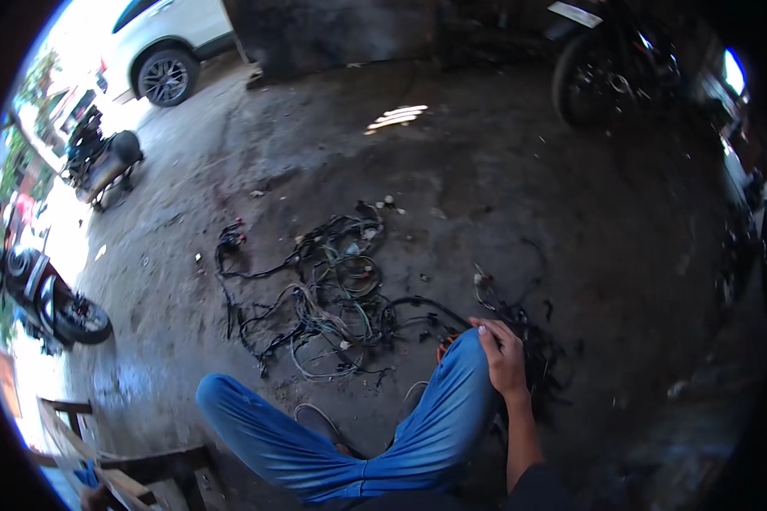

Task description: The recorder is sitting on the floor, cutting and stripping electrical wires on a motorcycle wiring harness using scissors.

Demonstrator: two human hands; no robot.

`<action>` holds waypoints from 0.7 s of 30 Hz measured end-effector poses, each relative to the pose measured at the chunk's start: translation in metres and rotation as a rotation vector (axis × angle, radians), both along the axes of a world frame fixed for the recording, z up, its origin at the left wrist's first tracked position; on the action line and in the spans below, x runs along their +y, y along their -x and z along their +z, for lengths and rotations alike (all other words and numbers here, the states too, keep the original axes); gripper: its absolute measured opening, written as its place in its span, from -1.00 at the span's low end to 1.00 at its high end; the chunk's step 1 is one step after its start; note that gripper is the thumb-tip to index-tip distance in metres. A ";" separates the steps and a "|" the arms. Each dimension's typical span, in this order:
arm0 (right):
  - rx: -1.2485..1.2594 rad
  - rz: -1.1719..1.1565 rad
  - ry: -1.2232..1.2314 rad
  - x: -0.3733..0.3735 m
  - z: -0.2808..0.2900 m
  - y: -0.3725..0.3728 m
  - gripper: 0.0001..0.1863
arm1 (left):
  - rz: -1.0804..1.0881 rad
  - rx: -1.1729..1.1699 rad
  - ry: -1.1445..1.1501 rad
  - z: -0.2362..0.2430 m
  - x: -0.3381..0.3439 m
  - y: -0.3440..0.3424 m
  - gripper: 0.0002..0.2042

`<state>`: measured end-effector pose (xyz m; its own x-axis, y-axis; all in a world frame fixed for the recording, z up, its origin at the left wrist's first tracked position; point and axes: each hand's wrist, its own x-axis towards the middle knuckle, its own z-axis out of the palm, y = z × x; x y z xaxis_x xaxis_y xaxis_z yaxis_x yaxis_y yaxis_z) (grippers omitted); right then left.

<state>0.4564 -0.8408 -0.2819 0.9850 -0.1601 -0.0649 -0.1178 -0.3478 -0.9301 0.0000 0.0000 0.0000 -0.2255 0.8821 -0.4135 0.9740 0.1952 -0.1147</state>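
Note:
My right hand [502, 356] rests on my right knee, its fingers stretched out over the blue jeans and nothing held. I cannot see my left hand. On the ground in front of my knees lies a tangled wiring harness [324, 317], with black-sleeved bundles, loose coloured wires and small white connectors. One black cable [418, 300] runs from it toward my right knee. Beyond that knee, a second dark heap of wires [533, 341] lies partly hidden by my hand and leg. A small orange item [444, 347] shows beside the knee, too covered to name.
Parked motorcycles stand at the left [55, 298], the far left [102, 162] and the far right [605, 72]. A white car [175, 47] is at the back left. Wooden furniture [166, 464] stands at lower left. Small scraps [389, 203] dot the stained concrete floor [460, 204].

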 end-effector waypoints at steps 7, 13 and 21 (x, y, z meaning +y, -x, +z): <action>-0.037 -0.047 0.024 -0.038 0.001 0.009 -0.65 | -0.079 -0.059 -0.013 -0.027 -0.035 -0.052 -0.56; -0.102 -0.116 -0.022 -0.037 -0.006 0.023 -0.61 | -0.354 0.100 -0.211 -0.026 -0.023 -0.065 -0.51; 0.022 -0.362 -0.343 -0.045 -0.043 0.064 -0.50 | -0.704 0.252 -0.460 -0.041 -0.032 -0.103 -0.42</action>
